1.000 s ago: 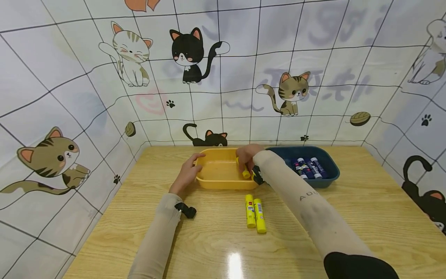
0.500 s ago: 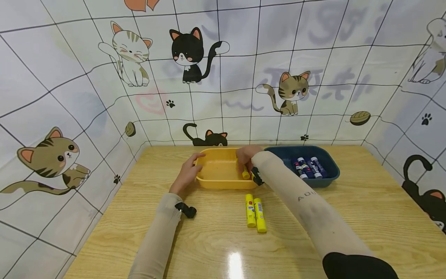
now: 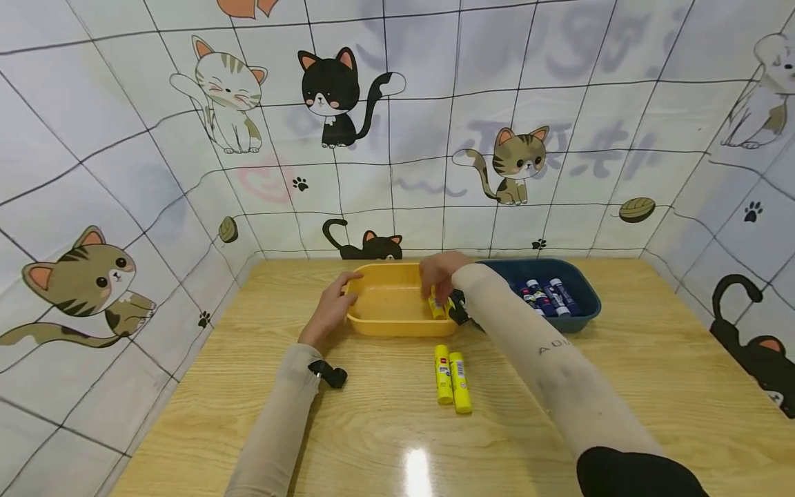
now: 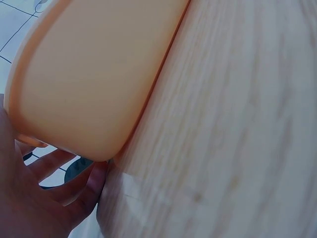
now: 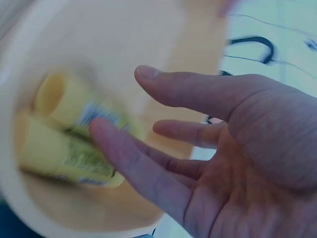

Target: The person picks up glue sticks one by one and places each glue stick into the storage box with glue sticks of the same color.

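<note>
My left hand (image 3: 328, 310) holds the left end of the yellow basket (image 3: 400, 328), its thumb at the rim and its bent fingers (image 4: 74, 191) against the outer end wall. Inside the basket's right end, my right hand (image 3: 444, 271) hovers with spread fingers. Two yellow glue sticks (image 5: 64, 153) lie side by side there, apart from the palm; blur hides whether a fingertip touches them. Another pair of yellow glue sticks, one (image 3: 444, 374) beside the other (image 3: 460, 383), lies on the table in front of the basket.
A dark blue basket (image 3: 586, 314) with several dark blue, white-capped glue sticks (image 3: 549, 298) stands right of the yellow one, partly behind my right forearm. The wooden table (image 3: 373, 414) ends at a white cloth wall (image 3: 428, 228) with cat drawings.
My right fingers have spread and risen slightly off the glue stick in the yellow basket, which now shows more. My left hand keeps its place; the whole view shifts slightly.
</note>
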`<act>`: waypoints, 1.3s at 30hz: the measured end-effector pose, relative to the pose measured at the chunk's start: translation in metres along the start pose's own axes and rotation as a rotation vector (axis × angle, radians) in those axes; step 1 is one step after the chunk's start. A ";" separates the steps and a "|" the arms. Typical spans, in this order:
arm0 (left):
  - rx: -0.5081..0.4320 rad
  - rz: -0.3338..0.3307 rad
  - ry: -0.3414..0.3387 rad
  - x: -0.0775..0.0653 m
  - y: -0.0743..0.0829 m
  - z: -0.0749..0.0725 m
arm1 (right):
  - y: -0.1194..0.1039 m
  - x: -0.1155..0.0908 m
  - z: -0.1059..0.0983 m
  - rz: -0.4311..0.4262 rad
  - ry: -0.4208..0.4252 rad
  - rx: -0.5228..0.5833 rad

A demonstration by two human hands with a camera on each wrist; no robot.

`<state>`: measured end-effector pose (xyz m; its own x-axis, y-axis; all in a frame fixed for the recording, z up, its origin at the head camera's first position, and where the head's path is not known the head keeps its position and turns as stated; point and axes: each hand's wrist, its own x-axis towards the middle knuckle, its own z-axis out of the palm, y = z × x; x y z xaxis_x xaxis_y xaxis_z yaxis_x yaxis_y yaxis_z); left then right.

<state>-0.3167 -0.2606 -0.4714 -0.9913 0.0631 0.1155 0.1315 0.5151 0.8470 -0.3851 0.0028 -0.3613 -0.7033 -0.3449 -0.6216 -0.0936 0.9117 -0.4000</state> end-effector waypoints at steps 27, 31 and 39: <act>0.015 0.017 0.000 0.001 0.001 -0.002 | 0.051 -0.112 0.041 -0.409 0.166 0.025; 0.013 0.023 -0.009 0.001 0.003 -0.001 | 0.064 -0.124 0.064 -0.436 0.182 0.074; 0.011 0.026 -0.007 -0.001 -0.001 -0.001 | 0.083 -0.130 0.102 -0.443 0.177 0.129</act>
<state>-0.3156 -0.2617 -0.4718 -0.9876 0.0823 0.1338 0.1571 0.5224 0.8381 -0.2295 0.1005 -0.3827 -0.7256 -0.6399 -0.2531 -0.3311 0.6471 -0.6868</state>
